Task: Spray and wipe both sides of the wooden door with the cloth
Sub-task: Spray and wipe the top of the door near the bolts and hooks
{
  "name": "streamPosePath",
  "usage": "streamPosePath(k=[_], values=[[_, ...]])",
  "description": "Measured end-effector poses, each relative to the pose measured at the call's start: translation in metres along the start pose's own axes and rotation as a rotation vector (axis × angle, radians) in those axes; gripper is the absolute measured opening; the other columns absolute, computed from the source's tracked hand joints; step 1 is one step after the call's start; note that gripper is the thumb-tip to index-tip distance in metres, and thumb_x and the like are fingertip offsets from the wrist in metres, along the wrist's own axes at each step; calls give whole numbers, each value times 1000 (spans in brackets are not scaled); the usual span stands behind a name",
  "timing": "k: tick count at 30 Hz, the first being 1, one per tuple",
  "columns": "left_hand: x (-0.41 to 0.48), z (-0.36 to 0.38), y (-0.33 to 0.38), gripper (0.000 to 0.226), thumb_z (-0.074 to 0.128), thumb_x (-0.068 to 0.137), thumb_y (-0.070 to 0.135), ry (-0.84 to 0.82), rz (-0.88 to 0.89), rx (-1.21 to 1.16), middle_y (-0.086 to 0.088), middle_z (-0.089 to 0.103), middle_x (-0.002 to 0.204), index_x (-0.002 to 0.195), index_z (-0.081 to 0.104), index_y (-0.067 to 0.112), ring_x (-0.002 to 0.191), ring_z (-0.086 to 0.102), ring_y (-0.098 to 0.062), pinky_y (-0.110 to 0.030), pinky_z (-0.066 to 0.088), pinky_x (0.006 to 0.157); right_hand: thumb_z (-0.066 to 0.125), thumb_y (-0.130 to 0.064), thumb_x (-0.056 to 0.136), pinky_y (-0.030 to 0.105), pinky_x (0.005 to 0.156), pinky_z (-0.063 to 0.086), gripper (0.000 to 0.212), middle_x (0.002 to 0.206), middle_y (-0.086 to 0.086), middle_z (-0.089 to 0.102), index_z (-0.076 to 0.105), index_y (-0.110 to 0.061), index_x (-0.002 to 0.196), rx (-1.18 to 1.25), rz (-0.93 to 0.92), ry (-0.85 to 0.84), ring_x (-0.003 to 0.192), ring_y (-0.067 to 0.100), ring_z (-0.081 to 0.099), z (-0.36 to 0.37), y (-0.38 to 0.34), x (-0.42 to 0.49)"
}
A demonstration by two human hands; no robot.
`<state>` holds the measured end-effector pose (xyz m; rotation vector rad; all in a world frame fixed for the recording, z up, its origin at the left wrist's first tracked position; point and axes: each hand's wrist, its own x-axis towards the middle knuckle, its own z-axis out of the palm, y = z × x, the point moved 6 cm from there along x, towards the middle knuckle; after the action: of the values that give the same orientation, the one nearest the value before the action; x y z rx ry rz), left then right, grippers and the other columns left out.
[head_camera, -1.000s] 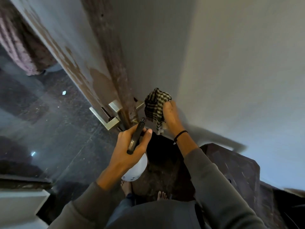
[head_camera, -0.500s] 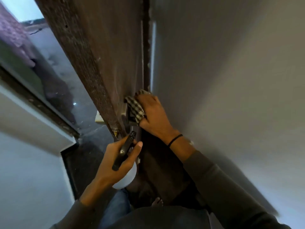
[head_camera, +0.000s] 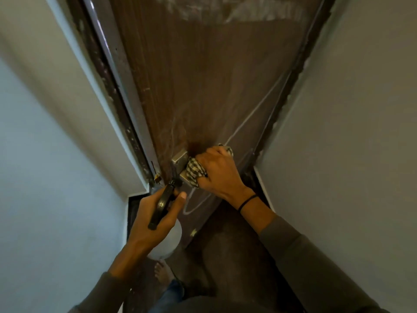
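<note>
- Head view: the wooden door (head_camera: 214,86) fills the middle, set between a pale wall on the left (head_camera: 45,154) and a grey wall on the right (head_camera: 349,132); pale streaks show near its top.
- The right hand (head_camera: 218,175), fingers curled, grips the checked cloth (head_camera: 195,171) against the metal door handle (head_camera: 180,160).
- The left hand (head_camera: 155,220) is wrapped around the spray bottle (head_camera: 167,242), thumb beside its black trigger, nozzle close to the door's edge.
- A bare foot (head_camera: 163,272) stands on the dark floor below.

On the door (head_camera: 214,86), the handle (head_camera: 179,160). The cloth (head_camera: 195,172) lies over the handle's right end, under the right hand (head_camera: 220,175); below the handle sits the spray bottle (head_camera: 170,241) (in the left hand (head_camera: 150,224)).
</note>
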<state>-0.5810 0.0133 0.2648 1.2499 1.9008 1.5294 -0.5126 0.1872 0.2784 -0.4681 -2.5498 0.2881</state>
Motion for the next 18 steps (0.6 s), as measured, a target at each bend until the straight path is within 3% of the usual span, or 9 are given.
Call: streamPosePath(k=[3, 7, 9, 13, 15, 18], values=[[24, -32, -19, 22, 60, 91, 53, 82, -39, 19, 5, 63, 60, 78, 61, 35, 53, 63, -12, -21, 52, 55, 52, -47, 75, 36, 76, 44, 37, 66, 4, 65, 69, -13, 73, -21, 41, -36, 65, 23, 60, 23, -5, 33], [53, -69, -34, 9, 61, 92, 36, 171, -49, 113, 11, 63, 61, 83, 62, 34, 64, 67, -6, -11, 50, 59, 63, -46, 78, 29, 66, 36, 35, 57, 3, 61, 66, -15, 63, -90, 72, -41, 55, 23, 59, 46, -11, 71], [71, -86, -41, 9, 61, 91, 35, 195, -49, 103, 14, 62, 59, 82, 63, 32, 61, 66, -5, -10, 50, 60, 48, -56, 82, 27, 64, 32, 49, 52, 3, 59, 64, -16, 58, -98, 72, 5, 49, 23, 56, 49, -18, 92], [99, -125, -58, 12, 63, 92, 33, 254, -65, 86, 17, 62, 59, 82, 64, 25, 57, 64, -6, -14, 52, 60, 20, -68, 73, 31, 70, 30, 74, 68, 9, 67, 69, -12, 69, -23, 148, -97, 65, 25, 53, 64, -31, 134], [109, -141, -63, 13, 63, 93, 29, 276, -57, 86, 13, 61, 57, 82, 64, 23, 57, 63, -5, -12, 51, 61, 19, -65, 72, 32, 70, 28, 71, 65, 9, 64, 67, -13, 67, 9, 165, -80, 63, 22, 45, 72, -32, 149], [124, -163, -71, 13, 63, 95, 24, 305, -60, 109, 5, 65, 66, 82, 64, 22, 59, 65, -3, -10, 51, 61, 19, -65, 74, 35, 67, 33, 55, 59, -2, 49, 48, -22, 56, 23, 219, -122, 61, 22, 44, 89, -31, 173]])
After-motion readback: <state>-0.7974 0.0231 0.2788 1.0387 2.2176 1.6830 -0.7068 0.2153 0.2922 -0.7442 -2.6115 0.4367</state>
